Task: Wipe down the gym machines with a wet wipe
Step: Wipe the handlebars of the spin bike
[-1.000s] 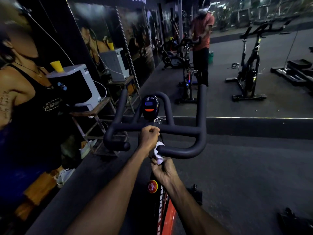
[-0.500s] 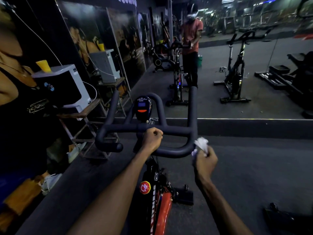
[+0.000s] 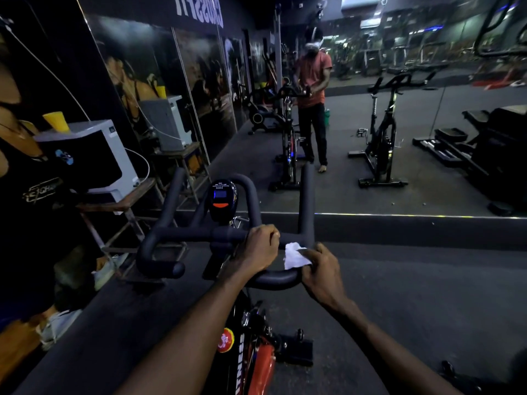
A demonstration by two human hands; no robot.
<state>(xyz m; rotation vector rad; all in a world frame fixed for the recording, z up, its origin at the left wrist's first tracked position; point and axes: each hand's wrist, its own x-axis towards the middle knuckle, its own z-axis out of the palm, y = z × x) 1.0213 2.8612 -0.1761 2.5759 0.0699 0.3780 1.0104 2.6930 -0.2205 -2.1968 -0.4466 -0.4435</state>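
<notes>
Wiping spin bike handlebar point(image 3: 199, 233). Left hand point(image 3: 258, 249) grips crossbar, steadying. Right hand point(image 3: 323, 269) pinches wet wipe point(image 3: 295, 256) against right bend. Next, likely: drag wipe along right prong, keep pressure.

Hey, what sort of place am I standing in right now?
Most likely a gym's cycling area: a spin bike's handlebar in front, another spin bike reflected in a wall mirror, and fitness murals alongside.
</notes>
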